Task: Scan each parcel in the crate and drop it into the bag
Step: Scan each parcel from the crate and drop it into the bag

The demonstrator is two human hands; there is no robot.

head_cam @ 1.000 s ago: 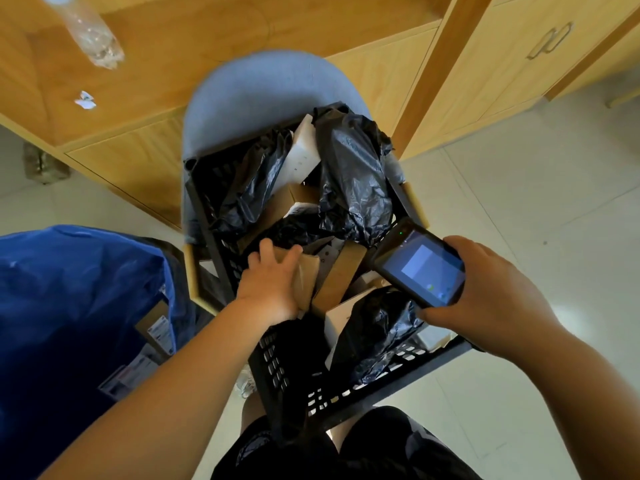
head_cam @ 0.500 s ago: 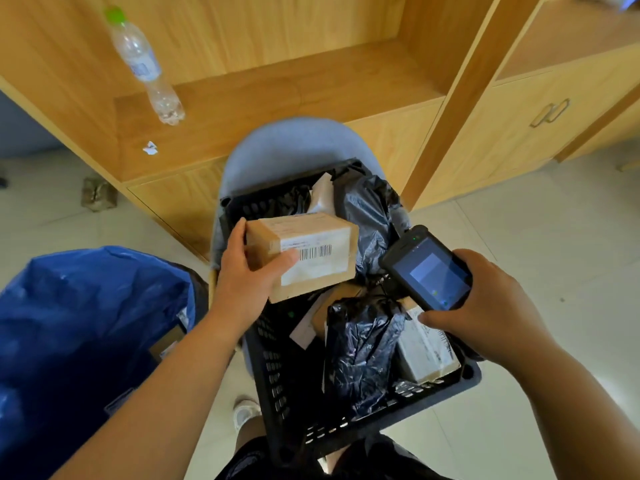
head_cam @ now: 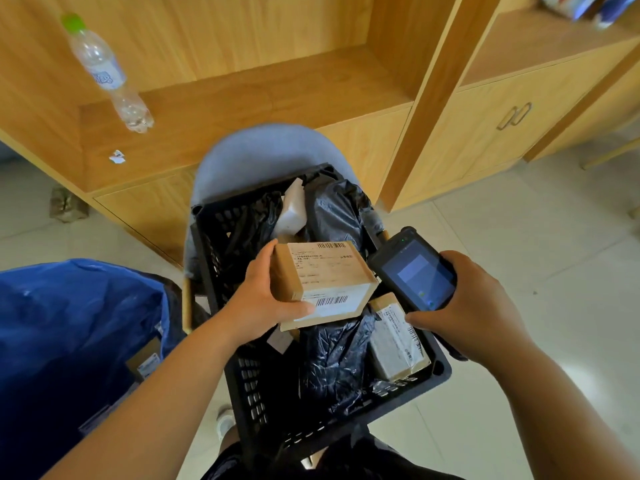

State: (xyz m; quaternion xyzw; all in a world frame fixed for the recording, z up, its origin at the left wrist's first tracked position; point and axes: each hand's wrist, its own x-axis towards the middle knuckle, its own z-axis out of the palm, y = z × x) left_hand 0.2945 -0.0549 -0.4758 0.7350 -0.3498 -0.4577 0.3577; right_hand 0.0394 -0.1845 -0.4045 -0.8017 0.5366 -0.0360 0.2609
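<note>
Left hand point(head_cam: 258, 306) has the brown cardboard parcel point(head_cam: 322, 278) lifted just above the black crate point(head_cam: 249, 393). The thumb is hooked over the near edge right beside the barcode label, and the fingers point(head_cam: 266, 252) are curled round the far left side. The box is tilted a bit, with its label faces up and toward the camera.

Right hand point(head_cam: 474, 306) is at 3 o'clock of the box, wrapped tight around the handheld scanner point(head_cam: 415, 271), which has its lit screen facing up. The scanner's top end is just beside the parcel's right edge, and I honestly can't tell if they touch.

Down in the crate there's a crinkly black poly parcel point(head_cam: 332, 362) at the 6 o'clock side and a taped parcel point(head_cam: 394, 337) with a label at about 4 o'clock. Another black poly one is up around 1 o'clock, next to a white parcel point(head_cam: 292, 209) at 12. The crate sits on a grey chair point(head_cam: 270, 150).

The blue bag point(head_cam: 69, 323) is at 9 o'clock of the crate, mouth open, with a couple of labelled parcels visible inside.

Behind it all, at 12 o'clock, is a wooden shelf point(head_cam: 277, 98). A water bottle point(head_cam: 104, 71) with a green cap stands on it toward 11 o'clock, with a paper scrap point(head_cam: 117, 156) near it.
</note>
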